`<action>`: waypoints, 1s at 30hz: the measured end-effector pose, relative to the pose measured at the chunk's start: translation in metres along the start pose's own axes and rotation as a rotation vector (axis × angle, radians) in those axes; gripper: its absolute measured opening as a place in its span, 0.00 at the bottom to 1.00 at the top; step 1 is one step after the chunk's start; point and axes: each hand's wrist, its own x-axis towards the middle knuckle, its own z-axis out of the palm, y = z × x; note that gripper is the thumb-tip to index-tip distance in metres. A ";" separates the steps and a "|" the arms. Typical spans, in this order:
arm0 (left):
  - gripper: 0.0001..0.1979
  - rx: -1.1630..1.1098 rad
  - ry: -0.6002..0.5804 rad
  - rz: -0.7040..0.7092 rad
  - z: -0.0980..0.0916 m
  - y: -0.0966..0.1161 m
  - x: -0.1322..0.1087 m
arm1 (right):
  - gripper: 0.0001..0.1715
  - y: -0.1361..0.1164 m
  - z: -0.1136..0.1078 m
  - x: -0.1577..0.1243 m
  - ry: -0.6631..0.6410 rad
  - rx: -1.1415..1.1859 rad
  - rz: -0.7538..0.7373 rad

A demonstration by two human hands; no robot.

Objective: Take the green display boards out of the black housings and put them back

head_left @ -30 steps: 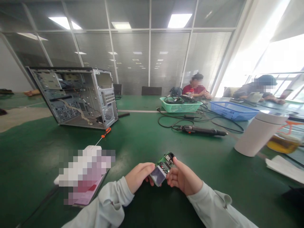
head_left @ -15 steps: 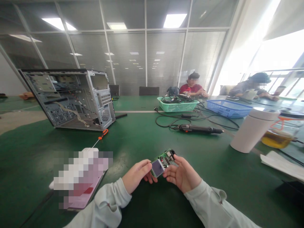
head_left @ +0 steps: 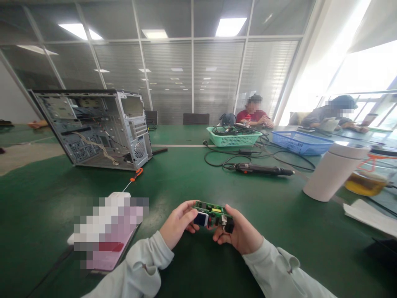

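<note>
Between both hands, above the green table, is a small green circuit board (head_left: 214, 208) with a little display screen (head_left: 201, 218) and dark connectors along its near edge. My left hand (head_left: 179, 223) grips the board's left end, thumb beside the screen. At the right end, my right hand (head_left: 243, 229) pinches it with thumb and fingers near a black connector. The board is tipped so its edge and components face me. Part of its underside is hidden by my fingers.
An opened computer case (head_left: 105, 128) stands at left, with an orange-handled screwdriver (head_left: 136, 174) before it. A pink phone-like slab (head_left: 124, 231) lies near my left arm. Beyond are an electric screwdriver (head_left: 263, 169), green basket (head_left: 234, 138), blue basket (head_left: 300, 142), white tumbler (head_left: 335, 171) and two seated people.
Both hands have turned the circuit board, so its screen side now tilts away from my view and its long edge shows. The grip stays at both ends.
</note>
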 end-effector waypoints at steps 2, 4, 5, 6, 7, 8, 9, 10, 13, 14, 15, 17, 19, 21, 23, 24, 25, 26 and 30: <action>0.30 0.013 0.006 0.007 0.001 0.001 -0.001 | 0.19 -0.001 0.001 0.000 0.033 -0.025 0.003; 0.31 0.028 0.005 0.020 0.002 0.002 -0.002 | 0.18 -0.001 0.001 0.000 0.058 -0.014 0.015; 0.31 0.033 0.005 0.026 0.002 0.002 -0.002 | 0.18 -0.001 0.002 0.001 0.066 -0.002 0.026; 0.31 0.037 0.003 0.029 0.002 0.002 -0.002 | 0.20 -0.002 0.002 0.001 0.073 0.005 0.041; 0.30 0.039 0.000 0.032 0.002 0.002 -0.002 | 0.21 -0.002 0.002 0.002 0.077 0.010 0.055; 0.30 0.042 -0.005 0.034 0.002 0.002 -0.003 | 0.23 -0.002 0.002 0.002 0.077 0.015 0.065; 0.29 0.046 -0.010 0.038 0.001 0.003 -0.003 | 0.23 -0.002 0.002 0.002 0.075 0.018 0.069; 0.28 0.052 -0.015 0.045 0.001 0.003 -0.003 | 0.23 -0.002 0.003 0.002 0.072 0.015 0.067; 0.26 0.068 -0.025 0.073 0.001 0.005 -0.005 | 0.19 -0.002 0.003 0.000 0.055 -0.029 0.026; 0.26 0.069 -0.030 0.077 0.000 0.005 -0.005 | 0.20 -0.002 0.003 0.000 0.055 -0.048 0.017; 0.26 0.067 -0.034 0.077 0.000 0.006 -0.005 | 0.22 -0.002 0.004 -0.001 0.057 -0.063 0.010; 0.26 0.061 -0.042 0.069 0.000 0.006 -0.005 | 0.26 -0.002 0.005 -0.002 0.066 -0.075 0.003; 0.26 0.054 -0.047 0.064 0.000 0.006 -0.005 | 0.31 -0.003 0.006 -0.002 0.078 -0.075 0.000; 0.26 0.045 -0.047 0.059 -0.001 0.006 -0.005 | 0.37 -0.003 0.006 -0.002 0.076 -0.068 -0.008; 0.27 0.036 -0.044 0.047 0.000 0.005 -0.004 | 0.39 -0.002 0.005 -0.001 0.058 -0.062 -0.015; 0.28 0.034 -0.041 0.042 0.000 0.005 -0.004 | 0.38 -0.001 0.004 -0.001 0.043 -0.061 -0.017; 0.29 0.034 -0.039 0.039 0.000 0.005 -0.004 | 0.37 -0.001 0.004 0.000 0.029 -0.059 -0.018; 0.29 0.037 -0.034 0.040 0.001 0.005 -0.004 | 0.35 0.000 0.003 0.000 0.017 -0.059 -0.017; 0.28 0.072 -0.018 0.068 0.003 0.004 -0.004 | 0.33 0.005 0.002 0.001 0.004 -0.094 -0.055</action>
